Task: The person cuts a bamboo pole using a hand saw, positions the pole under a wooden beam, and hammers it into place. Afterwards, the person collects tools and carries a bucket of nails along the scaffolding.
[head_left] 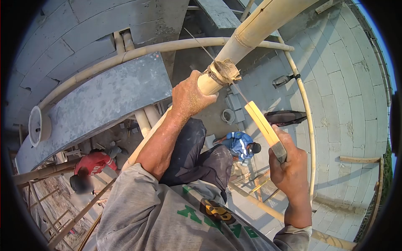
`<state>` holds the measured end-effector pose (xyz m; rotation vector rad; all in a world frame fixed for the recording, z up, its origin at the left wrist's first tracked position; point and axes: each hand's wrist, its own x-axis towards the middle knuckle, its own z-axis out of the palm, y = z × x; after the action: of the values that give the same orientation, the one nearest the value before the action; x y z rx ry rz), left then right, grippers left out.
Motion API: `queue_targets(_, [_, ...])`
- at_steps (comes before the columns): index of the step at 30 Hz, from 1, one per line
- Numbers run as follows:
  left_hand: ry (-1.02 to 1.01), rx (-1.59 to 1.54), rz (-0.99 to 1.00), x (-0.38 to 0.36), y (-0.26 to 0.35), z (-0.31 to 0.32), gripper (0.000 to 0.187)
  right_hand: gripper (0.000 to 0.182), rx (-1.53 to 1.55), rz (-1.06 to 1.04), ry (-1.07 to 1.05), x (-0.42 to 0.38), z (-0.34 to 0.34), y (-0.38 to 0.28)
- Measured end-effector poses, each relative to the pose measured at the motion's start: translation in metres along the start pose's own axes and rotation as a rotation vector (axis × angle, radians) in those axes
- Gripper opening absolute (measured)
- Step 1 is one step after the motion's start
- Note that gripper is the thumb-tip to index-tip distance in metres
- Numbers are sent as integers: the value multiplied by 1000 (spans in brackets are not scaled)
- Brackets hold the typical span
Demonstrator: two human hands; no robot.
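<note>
My left hand (pixel 190 95) is wrapped round a thick bamboo pole (pixel 209 83) just below a joint bound with cord and torn fibre (pixel 224 72). Sawdust clings to the back of that hand and wrist. My right hand (pixel 288 161) grips a saw by its yellow and dark handle (pixel 264 127). The thin blade runs from the handle up and left to the bound joint, passes behind or against it, and shows again beyond it at upper left. Exactly where its teeth meet the pole is hidden.
Below, a person in blue (pixel 240 145) crouches and another in red (pixel 94 164) is at lower left. A grey metal-like board (pixel 113 90) holds a white bucket (pixel 39 126) at left. Bamboo poles (pixel 309 121) and block walls (pixel 339 79) surround me; a drop lies beneath.
</note>
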<state>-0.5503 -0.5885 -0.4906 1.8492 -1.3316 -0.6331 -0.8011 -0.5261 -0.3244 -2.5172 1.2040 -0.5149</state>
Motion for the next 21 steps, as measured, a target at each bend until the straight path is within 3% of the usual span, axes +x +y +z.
queue_targets(1, [-29, -2, -5, -10, 0, 7, 64, 47, -83, 100, -78, 38, 21, -10])
queue_targets(3, [19, 7, 7, -1, -1, 3, 64, 46, -236, 64, -94, 105, 52, -13])
queue_targets(5, [43, 9, 33, 5, -2, -1, 64, 49, -228, 27, -64, 109, 52, -11])
queue_targets(12, [-5, 21, -2, 0, 2, -3, 65, 44, 50, -14, 126, 15, -22, -25])
queue_targets(17, [19, 17, 26, 1, -2, 1, 68, 42, 10, 168, -49, -32, -26, -10])
queue_targets(21, [-23, -16, -9, 4, -7, 3, 69, 42, -46, 130, -60, -43, -21, -7])
